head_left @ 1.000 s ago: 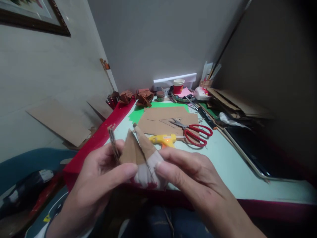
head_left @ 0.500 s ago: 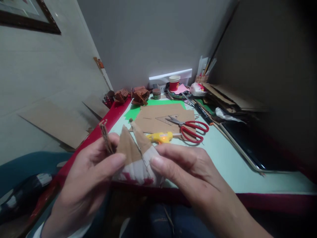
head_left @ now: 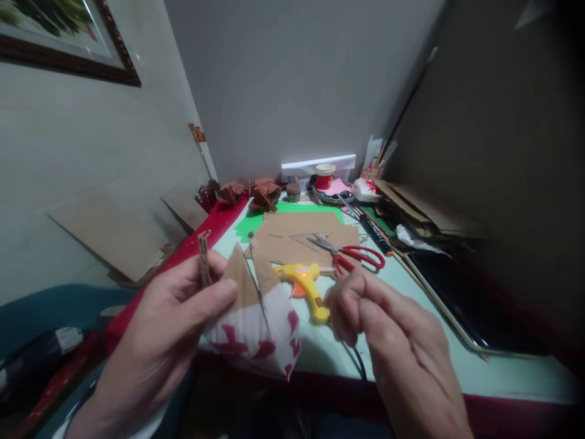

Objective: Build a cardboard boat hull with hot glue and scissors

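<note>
Counting the clock from the piece I'm holding: my worktop (head_left: 512,378) is spreading from about 11 round to 4, and the brown cardboard sheet (head_left: 301,228) is lying around 12 to 1. My left hand (head_left: 176,317) is pinching the pointed, split cardboard piece (head_left: 249,317), thumb in front, fingers behind. Only its 9 o'clock side is getting support, so I'm thinking the split could be gaping or twisting if I'm squeezing too hard. My right hand (head_left: 384,323) is hanging at 3, fingers curled in against the thumb, nothing visible in it. It's sitting right by the yellow glue gun (head_left: 312,286) at 2, which is showing an orange glow, so a sloppy grab could be burning me. Red scissors (head_left: 334,250) are lying just beyond, snag risk. A dark cord (head_left: 359,360) is trailing at 4; if it's the gun's, hooking it could be dragging that too.
</note>
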The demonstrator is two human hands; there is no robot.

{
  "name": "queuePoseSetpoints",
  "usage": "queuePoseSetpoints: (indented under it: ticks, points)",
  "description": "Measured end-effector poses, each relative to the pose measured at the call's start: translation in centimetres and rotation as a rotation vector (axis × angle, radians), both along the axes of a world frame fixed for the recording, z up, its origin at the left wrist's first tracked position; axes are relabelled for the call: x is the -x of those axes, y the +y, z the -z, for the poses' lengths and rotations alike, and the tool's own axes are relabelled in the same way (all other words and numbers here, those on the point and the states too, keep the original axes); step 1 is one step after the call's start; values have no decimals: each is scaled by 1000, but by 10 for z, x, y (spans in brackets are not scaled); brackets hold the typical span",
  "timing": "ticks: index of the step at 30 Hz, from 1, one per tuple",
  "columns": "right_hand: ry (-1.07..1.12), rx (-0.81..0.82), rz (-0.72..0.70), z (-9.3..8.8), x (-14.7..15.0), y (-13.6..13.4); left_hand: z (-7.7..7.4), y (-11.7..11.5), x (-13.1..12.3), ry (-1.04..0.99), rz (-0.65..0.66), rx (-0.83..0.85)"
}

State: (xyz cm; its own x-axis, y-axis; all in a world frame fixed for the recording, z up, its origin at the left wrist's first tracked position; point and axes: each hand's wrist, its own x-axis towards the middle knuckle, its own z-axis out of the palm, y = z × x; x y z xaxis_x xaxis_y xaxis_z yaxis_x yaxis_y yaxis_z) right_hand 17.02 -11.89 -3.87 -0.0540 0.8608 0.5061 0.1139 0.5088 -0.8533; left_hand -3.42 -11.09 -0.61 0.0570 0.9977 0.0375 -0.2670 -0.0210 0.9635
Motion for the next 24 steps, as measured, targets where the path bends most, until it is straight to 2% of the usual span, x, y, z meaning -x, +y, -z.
queuePoseSetpoints:
  ticks: [3,6,12,14,16,18,22,24]
  points:
    - [-124,-69,2,-1,2,-2,-5,4,-3,9,8,-24]
    - [-244,-227,0,-6,3,-3,-8,5,-5,20,12,-37]
    - [-454,-518,48,-23,11,-8,4,-8,4,123,3,-56]
    - [-432,-587,101,-23,20,-9,9,-12,7,184,2,-71]
    - [-309,-655,188,-22,29,-10,10,-15,7,229,-4,-104]
    - [-202,-700,253,-22,33,-11,10,-17,7,254,-30,-125]
    - [-414,-702,170,-30,27,-17,8,-19,5,272,-2,-160]
    - [-436,-717,180,-34,24,-21,10,-21,6,280,42,-175]
